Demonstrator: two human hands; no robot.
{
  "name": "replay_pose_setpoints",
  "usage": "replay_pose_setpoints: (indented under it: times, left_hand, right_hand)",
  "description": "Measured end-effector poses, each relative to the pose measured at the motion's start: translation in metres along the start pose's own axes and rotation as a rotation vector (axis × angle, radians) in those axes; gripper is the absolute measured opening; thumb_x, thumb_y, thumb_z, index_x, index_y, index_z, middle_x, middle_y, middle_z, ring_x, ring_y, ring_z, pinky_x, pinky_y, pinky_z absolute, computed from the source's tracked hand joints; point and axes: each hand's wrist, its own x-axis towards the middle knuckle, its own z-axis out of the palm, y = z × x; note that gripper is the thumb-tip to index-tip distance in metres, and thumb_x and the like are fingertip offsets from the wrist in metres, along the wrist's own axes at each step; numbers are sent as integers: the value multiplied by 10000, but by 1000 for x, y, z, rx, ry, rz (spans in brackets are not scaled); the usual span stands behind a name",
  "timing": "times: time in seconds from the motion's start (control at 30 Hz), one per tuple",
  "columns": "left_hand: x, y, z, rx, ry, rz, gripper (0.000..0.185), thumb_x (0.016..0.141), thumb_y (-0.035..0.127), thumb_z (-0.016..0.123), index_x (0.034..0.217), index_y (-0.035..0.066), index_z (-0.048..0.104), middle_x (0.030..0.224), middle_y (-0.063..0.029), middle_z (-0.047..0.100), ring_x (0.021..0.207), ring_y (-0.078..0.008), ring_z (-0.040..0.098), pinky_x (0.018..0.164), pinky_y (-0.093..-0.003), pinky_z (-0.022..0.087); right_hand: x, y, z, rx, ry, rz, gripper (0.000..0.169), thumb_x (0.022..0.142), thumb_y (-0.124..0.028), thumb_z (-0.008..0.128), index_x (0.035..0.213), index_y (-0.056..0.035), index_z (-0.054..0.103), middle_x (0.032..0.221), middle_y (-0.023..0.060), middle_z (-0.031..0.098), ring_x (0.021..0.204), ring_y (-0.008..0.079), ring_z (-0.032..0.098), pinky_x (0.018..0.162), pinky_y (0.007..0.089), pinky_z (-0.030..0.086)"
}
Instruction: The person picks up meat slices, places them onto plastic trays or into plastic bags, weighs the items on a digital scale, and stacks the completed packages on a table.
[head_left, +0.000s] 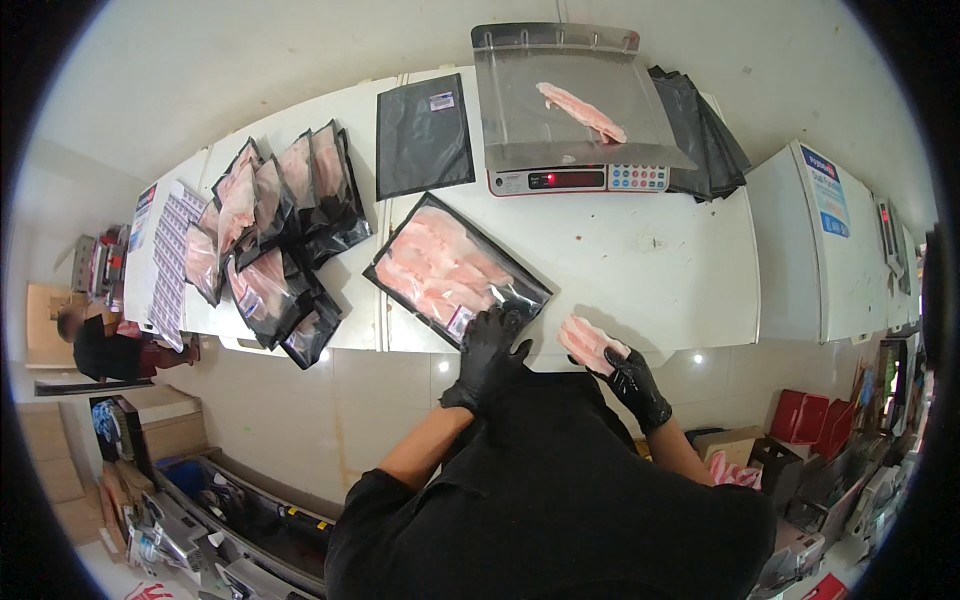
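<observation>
Both my hands wear black gloves. In my right hand (634, 382) is a small piece of pale pink, white-streaked meat (589, 341), held over the near edge of the white worktop (660, 285). My left hand (489, 352) is on the near end of a black-backed clear plastic bag (442, 262), its fingertips over the edge and partly hidden. Pale pink meat pieces fill that bag, which lies flat and slanted and bears a label. Beyond it, a strip of meat (581, 112) rests on the steel pan of a digital scale (577, 180).
Several filled bags (270, 289) are piled at the left, by a sheet of labels (175, 262). A flat labelled bag (424, 139) lies left of the scale, and black bags (705, 139) are stacked to its right. A white chest freezer (795, 247) stands further right. Another person (112, 349) is far left.
</observation>
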Motion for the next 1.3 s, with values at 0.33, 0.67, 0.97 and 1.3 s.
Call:
replay_pose_setpoints:
  times: [0.33, 0.67, 0.97, 1.3]
  left_hand:
    - [-1, -16, -23, -357, -5, 149, 197, 803, 46, 647, 996, 35, 609, 895, -168, 609, 862, -374, 609, 734, -467, 516]
    - [-1, -37, -62, -463, -57, 271, 326, 817, 111, 662, 1135, 45, 635, 1125, -156, 630, 1098, -368, 571, 963, -490, 439]
    - [29, -115, -23, 10, 96, 131, 475, 932, 302, 581, 1319, 26, 568, 1470, -204, 437, 1394, -403, 350, 1160, -542, 210]
    - [29, -117, -26, -159, 168, 70, 473, 904, 227, 639, 1341, 63, 564, 1455, -171, 469, 1403, -356, 362, 1170, -499, 222]
  right_hand:
    - [94, 77, 43, -365, -165, -238, 466, 1004, -355, 537, 1312, -6, 521, 1212, 50, 562, 1083, 130, 522, 962, 288, 425]
    - [162, 93, 70, -293, -96, -225, 447, 1030, -279, 498, 1376, 3, 468, 1352, 76, 530, 1199, 152, 519, 991, 269, 435]
    - [145, 72, 103, -211, 90, -238, 310, 981, -179, 587, 1239, -8, 582, 1068, 35, 625, 943, 130, 586, 798, 285, 497]
    - [120, 125, 57, -845, 591, -431, 91, 846, 30, 550, 845, 10, 639, 743, -50, 555, 670, 76, 439, 549, 271, 386]
